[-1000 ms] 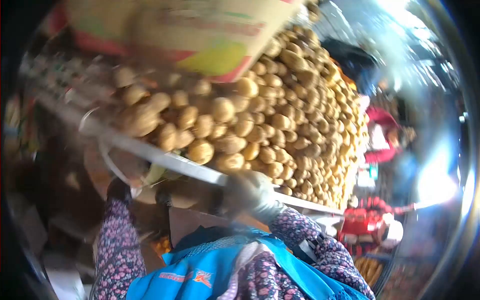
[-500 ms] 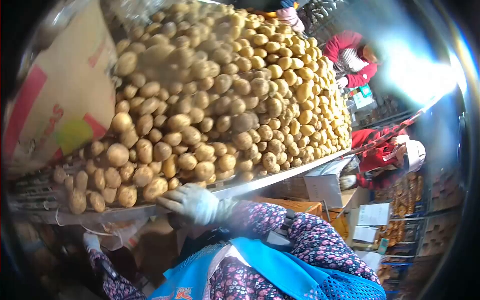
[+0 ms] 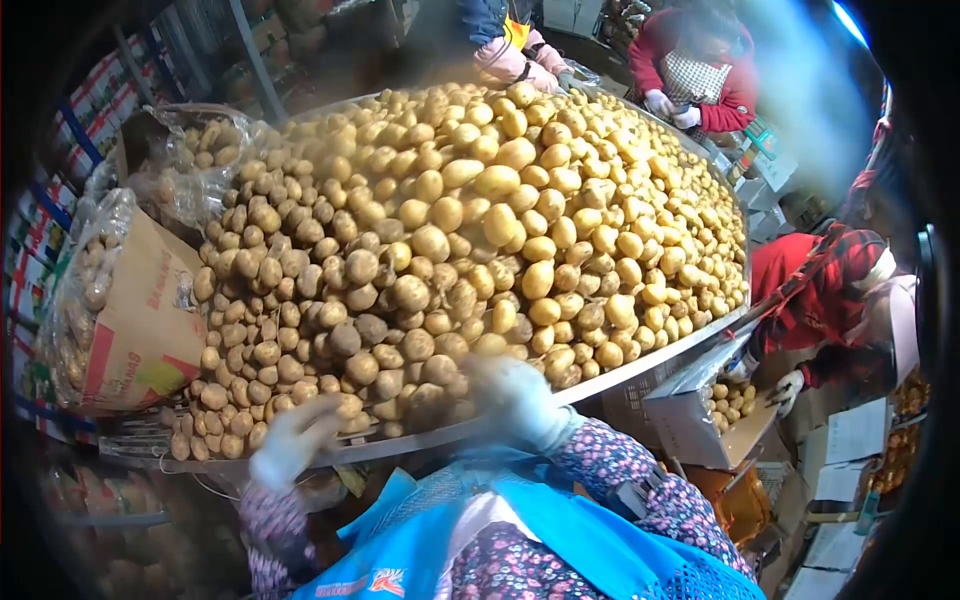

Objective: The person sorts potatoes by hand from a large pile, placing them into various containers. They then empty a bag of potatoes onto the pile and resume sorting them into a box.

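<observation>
A big heap of potatoes (image 3: 450, 250) covers a table with a metal rim (image 3: 640, 368). Gloved in white, my left hand (image 3: 292, 443) is over the rim at the heap's near left edge, blurred by motion. My right hand (image 3: 520, 400), in a white glove too, reaches over the rim onto the near potatoes. Its fingers are smeared, and whether it holds a potato does not show. Both sleeves are dark with a floral pattern.
A cardboard box (image 3: 150, 310) with bagged potatoes stands at the table's left end. Two people in red are at the right, one by an open box (image 3: 685, 425) of potatoes. Another person's pink sleeves reach in at the far edge.
The view has shifted, showing more of the table. My left hand has risen from below the rim to the heap's edge. My right hand has moved right and onto the near potatoes.
</observation>
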{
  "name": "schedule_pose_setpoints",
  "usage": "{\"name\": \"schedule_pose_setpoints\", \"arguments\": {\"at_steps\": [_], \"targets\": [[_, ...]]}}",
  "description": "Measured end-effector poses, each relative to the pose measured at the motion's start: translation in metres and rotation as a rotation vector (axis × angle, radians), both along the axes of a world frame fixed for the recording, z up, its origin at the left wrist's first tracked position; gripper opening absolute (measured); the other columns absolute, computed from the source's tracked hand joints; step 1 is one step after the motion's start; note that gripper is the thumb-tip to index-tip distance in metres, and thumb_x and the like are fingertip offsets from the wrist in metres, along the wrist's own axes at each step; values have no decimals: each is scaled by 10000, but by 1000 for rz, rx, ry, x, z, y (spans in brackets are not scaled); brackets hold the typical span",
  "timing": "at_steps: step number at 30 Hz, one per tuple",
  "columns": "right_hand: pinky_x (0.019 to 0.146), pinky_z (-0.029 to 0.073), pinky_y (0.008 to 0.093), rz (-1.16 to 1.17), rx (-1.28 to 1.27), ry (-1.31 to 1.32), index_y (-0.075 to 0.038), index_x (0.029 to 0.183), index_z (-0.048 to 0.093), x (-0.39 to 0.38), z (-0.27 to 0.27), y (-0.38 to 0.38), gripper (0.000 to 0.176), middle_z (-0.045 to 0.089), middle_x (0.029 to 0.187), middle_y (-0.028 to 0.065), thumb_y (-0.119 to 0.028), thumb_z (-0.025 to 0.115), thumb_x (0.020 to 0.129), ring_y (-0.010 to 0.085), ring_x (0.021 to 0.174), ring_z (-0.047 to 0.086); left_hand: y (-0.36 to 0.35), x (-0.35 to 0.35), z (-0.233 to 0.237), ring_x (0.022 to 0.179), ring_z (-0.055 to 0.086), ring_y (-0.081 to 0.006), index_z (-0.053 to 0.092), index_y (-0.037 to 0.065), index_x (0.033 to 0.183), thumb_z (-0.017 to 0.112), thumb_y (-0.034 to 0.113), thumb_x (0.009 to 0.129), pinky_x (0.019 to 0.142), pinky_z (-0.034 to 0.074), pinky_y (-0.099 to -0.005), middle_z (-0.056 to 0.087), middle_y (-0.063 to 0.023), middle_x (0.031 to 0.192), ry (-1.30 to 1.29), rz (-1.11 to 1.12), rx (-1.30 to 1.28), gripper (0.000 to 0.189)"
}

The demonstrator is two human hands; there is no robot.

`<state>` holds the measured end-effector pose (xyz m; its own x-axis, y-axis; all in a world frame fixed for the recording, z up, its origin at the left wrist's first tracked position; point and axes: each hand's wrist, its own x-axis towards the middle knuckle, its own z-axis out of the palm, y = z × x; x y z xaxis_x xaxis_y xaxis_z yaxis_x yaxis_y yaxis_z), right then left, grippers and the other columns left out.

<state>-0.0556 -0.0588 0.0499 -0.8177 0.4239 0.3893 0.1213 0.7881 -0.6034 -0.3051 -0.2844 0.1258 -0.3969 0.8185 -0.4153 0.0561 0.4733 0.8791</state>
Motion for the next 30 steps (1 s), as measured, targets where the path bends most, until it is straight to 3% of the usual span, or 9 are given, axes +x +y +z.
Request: {"name": "schedule_pose_setpoints", "arguments": {"at_steps": [4,8,10,13,18,21,22,28,30], "targets": [[771,537,402,-212,-127,-162,-81,1260,592,61,-9,28,455,679,1005,133,-45,671,813,328,910,656,176,40,-23,1139,643,-260,519,26,1371,631,196,922,973,506,-364,633,-184,1285,418,-231,249,493],[807,546,382,-309,-165,-96,-56,1232,609,98,-28,39,371,697,1039,143,-60,662,864,311,945,676,324,52,-62,1066,634,-373,411,43,1434,676,298,873,888,523,-414,556,-260,1282,1116,-159,427,671],[818,551,378,-381,-169,-6,-48,1216,625,108,-23,46,361,702,1026,145,-64,675,858,301,943,686,353,97,-40,1081,619,-378,347,95,1436,713,391,832,811,548,-490,421,-230,1404,1230,-191,-157,766],[793,552,381,-505,-96,35,-59,1194,644,111,-29,65,343,703,1012,151,-99,689,857,312,918,685,370,98,-48,1003,631,-391,378,156,1421,730,422,808,758,565,-478,488,-199,1270,1384,-247,-98,756],[781,548,401,-561,37,-122,-57,1255,595,57,-1,113,409,696,1016,151,-156,686,869,312,884,678,356,62,-65,1081,607,-331,520,127,1280,674,237,791,905,518,-425,595,-192,1153,919,-310,472,524],[717,556,428,-627,-66,-453,-44,1257,546,-4,3,139,536,666,1048,146,-407,648,875,299,892,682,328,45,-36,1045,634,-285,514,53,1267,627,140,777,839,567,-358,600,-134,1099,-266,-177,390,510],[641,535,427,-571,102,-397,10,1124,553,-20,-7,146,380,636,981,150,-283,600,886,288,792,658,319,38,-28,1023,643,-273,509,24,1257,610,114,772,809,585,-350,599,-118,1078,-555,-120,371,504],[696,499,422,-691,414,-511,53,1236,539,-32,-45,147,590,613,967,132,-259,706,764,264,801,630,301,32,-29,867,692,-250,540,-13,1203,566,142,932,660,621,-338,622,-122,1032,-530,57,378,313],[708,487,396,-372,231,-236,22,1272,534,-8,-33,147,624,600,970,109,-252,721,743,242,839,615,306,53,-21,893,692,-253,527,-29,1233,553,117,929,689,628,-346,617,-138,1071,-405,0,375,339]]}}
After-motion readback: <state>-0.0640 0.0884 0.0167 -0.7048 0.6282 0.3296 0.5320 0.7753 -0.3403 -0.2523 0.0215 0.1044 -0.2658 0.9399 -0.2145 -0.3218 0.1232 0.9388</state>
